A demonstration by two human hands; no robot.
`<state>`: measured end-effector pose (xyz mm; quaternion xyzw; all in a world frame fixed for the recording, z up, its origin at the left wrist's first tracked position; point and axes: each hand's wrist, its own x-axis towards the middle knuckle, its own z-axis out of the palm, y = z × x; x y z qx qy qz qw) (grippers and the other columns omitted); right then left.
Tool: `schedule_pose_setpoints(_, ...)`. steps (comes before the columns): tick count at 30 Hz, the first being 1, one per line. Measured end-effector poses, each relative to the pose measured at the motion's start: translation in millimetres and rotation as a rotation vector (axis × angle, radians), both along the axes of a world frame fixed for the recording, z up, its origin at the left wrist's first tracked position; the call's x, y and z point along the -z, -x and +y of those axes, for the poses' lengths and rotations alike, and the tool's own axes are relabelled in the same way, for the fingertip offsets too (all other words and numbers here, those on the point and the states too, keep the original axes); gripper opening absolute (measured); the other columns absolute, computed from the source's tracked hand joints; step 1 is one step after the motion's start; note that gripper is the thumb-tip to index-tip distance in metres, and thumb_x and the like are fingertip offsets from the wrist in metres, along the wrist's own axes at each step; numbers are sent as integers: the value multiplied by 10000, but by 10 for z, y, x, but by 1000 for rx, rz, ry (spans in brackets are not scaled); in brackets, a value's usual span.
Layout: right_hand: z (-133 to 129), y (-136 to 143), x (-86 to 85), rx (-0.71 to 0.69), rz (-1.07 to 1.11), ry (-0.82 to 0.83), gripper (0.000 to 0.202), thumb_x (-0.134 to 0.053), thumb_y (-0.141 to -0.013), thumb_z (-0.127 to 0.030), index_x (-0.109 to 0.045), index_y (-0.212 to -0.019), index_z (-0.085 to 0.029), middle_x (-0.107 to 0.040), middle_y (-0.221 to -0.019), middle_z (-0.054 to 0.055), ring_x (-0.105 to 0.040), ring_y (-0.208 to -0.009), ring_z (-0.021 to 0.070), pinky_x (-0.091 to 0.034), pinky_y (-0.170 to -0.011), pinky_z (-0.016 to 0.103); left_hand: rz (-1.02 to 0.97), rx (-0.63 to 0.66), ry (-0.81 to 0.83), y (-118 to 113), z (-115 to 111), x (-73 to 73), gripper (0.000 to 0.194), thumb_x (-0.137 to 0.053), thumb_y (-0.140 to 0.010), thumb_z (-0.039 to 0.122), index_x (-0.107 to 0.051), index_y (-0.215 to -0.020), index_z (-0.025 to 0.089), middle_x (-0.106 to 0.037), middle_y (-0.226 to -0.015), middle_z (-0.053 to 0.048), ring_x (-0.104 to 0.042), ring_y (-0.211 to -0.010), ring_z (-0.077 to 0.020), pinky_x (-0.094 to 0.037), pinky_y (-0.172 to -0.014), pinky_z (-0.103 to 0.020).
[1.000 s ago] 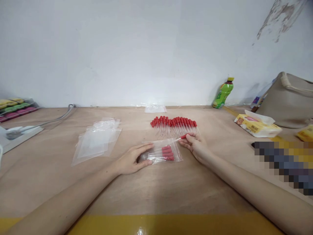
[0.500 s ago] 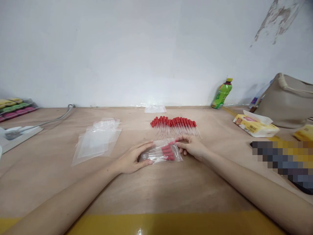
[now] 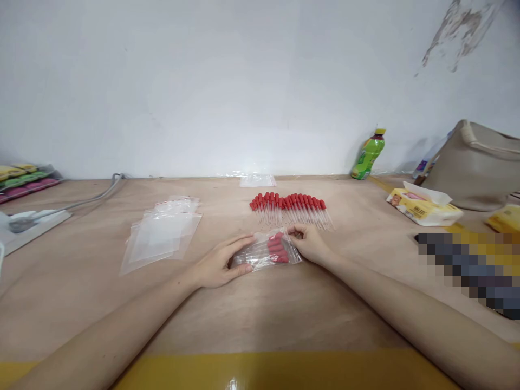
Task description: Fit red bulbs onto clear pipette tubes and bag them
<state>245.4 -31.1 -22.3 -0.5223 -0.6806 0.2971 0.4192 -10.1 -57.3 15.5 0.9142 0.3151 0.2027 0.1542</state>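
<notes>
A clear zip bag (image 3: 255, 252) lies on the table between my hands with several red-bulbed droppers (image 3: 278, 249) inside, their bulbs toward the bag's right end. My left hand (image 3: 222, 262) grips the left end, fingers along the far edge and thumb on the near edge. At the far right corner, by the bag's mouth, the fingers of my right hand (image 3: 307, 242) are pinched on the plastic. Just beyond the bag, more red-bulbed droppers (image 3: 298, 206) lie side by side in a row, bulbs away from me.
Overlapping flat zip bags (image 3: 160, 235) lie to the left, and another packet (image 3: 257, 180) rests by the wall. A power strip (image 3: 40, 222) with a grey cable sits far left. To the right are a green bottle (image 3: 369, 156), a tissue pack (image 3: 424, 208) and a beige bag (image 3: 471, 168).
The red dropper that stuck out at the bag's mouth now lies inside with the others. My right hand has shifted slightly left to the bag's corner; my left hand stays put.
</notes>
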Motion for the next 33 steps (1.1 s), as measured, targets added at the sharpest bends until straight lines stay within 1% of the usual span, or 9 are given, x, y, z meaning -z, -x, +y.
schedule_pose_setpoints(6,-55,-37,-76,-181,-104,-49,194,-452,-750,-132,-643,-748,-165,-640,-789,39,-572,-740,162,-453,-679,280,-11,5,-1,29,21,31,530,-537,-812,360,-395,-1303,221,-396,-1356,-88,-376,-1238,-240,-328,-1024,-427)
schedule_pose_setpoints(9,-74,-88,-86,-110,-16,13,143,-480,-740,-164,-591,-827,-141,-592,-726,30,-533,-639,128,-435,-600,249,23,23,19,53,18,17,445,-506,-831,329,-455,-1262,231,-398,-1355,-83,-393,-1228,-238,-332,-1019,-433)
schedule_pose_setpoints(11,-92,-121,-87,-108,28,12,236,-509,-739,-198,-548,-965,-142,-550,-698,2,-490,-580,105,-411,-556,230,43,56,29,77,16,-10,426,-488,-839,293,-459,-1260,234,-407,-1349,-79,-399,-1224,-231,-331,-1018,-430)
schedule_pose_setpoints(16,-206,-112,-164,-355,-162,-8,241,-503,-774,-238,-614,-967,-145,-496,-629,-12,-416,-539,96,-358,-518,223,64,89,-9,217,108,-51,421,-463,-799,166,-510,-1214,227,-446,-1316,-68,-382,-1234,-228,-326,-1021,-423)
schedule_pose_setpoints(20,-314,-38,-262,-604,-204,-50,301,-515,-786,-250,-612,-1063,-184,-524,-722,-1,-430,-596,88,-361,-551,213,66,-123,-156,309,228,-22,386,-432,-773,138,-589,-1116,221,-485,-1274,-64,-408,-1207,-244,-343,-1001,-449)
schedule_pose_setpoints(22,-332,-11,-282,-653,-160,-10,352,-541,-772,-272,-589,-1107,-175,-510,-686,-17,-402,-554,74,-345,-521,203,16,-246,-244,267,204,-18,330,-425,-798,173,-620,-1062,206,-523,-1226,-72,-457,-1156,-245,-364,-981,-449)
schedule_pose_setpoints(24,-317,-2,-275,-579,-100,50,354,-536,-776,-319,-602,-1080,-150,-492,-612,-31,-368,-504,67,-322,-485,200,-22,-278,-258,152,89,-32,302,-417,-839,232,-619,-1060,193,-545,-1191,-81,-505,-1099,-227,-401,-949,-412)
schedule_pose_setpoints(29,-218,-32,-205,-294,-31,42,298,-524,-768,-369,-659,-876,-126,-572,-619,10,-443,-535,93,-358,-513,223,144,-134,-259,-201,-315,-90,462,-512,-798,440,-506,-1218,249,-514,-1237,-72,-462,-1125,-264,-380,-935,-449)
schedule_pose_setpoints(33,-204,-48,-185,-311,-86,2,273,-518,-774,-354,-665,-844,-135,-607,-652,28,-480,-559,106,-377,-523,227,226,-146,-318,-176,-270,-86,377,-423,-862,317,-493,-1230,268,-549,-1193,-54,-490,-1074,-235,-396,-900,-427)
